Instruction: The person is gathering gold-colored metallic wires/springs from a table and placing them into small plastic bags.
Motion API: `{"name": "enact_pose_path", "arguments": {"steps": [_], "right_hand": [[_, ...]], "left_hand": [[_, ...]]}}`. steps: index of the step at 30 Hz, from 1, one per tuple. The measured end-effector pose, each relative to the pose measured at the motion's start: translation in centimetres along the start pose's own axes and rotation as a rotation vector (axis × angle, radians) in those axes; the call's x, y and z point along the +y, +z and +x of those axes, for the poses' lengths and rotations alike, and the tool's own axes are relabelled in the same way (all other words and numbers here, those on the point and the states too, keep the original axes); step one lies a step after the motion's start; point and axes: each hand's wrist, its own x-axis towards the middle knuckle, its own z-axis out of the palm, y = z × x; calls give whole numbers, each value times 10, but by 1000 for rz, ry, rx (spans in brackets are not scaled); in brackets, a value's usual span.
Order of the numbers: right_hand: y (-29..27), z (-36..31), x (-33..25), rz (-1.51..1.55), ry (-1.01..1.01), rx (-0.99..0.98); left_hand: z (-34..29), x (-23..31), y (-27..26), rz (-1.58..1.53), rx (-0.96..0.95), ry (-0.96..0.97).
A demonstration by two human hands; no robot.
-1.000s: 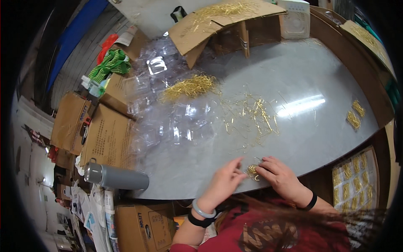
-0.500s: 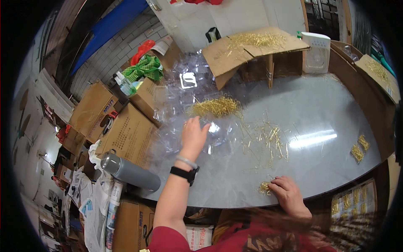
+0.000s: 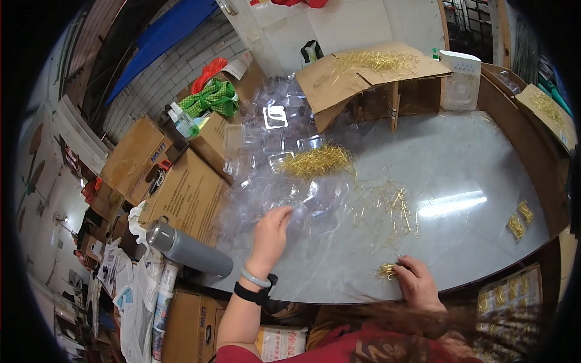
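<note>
My left hand [image 3: 270, 239], wearing a pale bangle and a black wristband, is closed in a pinch over the near side of the clear plastic bags [image 3: 251, 202]. A faint see-through bag shows at its fingertips, its outline hard to make out. By the table's front edge, my right hand [image 3: 417, 282] has its fingers closed on a small bunch of gold wire hooks [image 3: 385, 271], their ends poking out to the left. Beyond it lie loose gold hooks [image 3: 399, 212], spread thinly. A thick heap of gold hooks [image 3: 318, 161] rests on the bags farther back.
A grey bottle [image 3: 190, 249] stands at the table's left edge beside cardboard boxes [image 3: 184, 193]. At the back, a cardboard stand [image 3: 321, 85] bears more hooks near a white plastic device [image 3: 460, 81]. Two small hook packets [image 3: 517, 227] lie on the right of the grey table [image 3: 466, 248].
My left hand has drawn back toward me from the bags, and its spread fingers have come together in a pinch. My right hand stays with the bunch, nearly in place.
</note>
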Motion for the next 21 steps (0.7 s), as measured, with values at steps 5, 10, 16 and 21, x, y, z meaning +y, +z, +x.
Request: {"name": "enact_pose_path", "arguments": {"steps": [5, 10, 16, 21], "right_hand": [[0, 2, -4, 23, 30, -7], [2, 1, -4, -39, 22, -27], [-3, 3, -9, -47, 2, -32], [0, -2, -13, -64, -27, 169]], "left_hand": [[-64, 12, -2, -20, -28, 65], [-121, 14, 11, -76, -195, 61], [-144, 19, 20, -127, -87, -198], [-137, 29, 31, 53, -116, -199]]}}
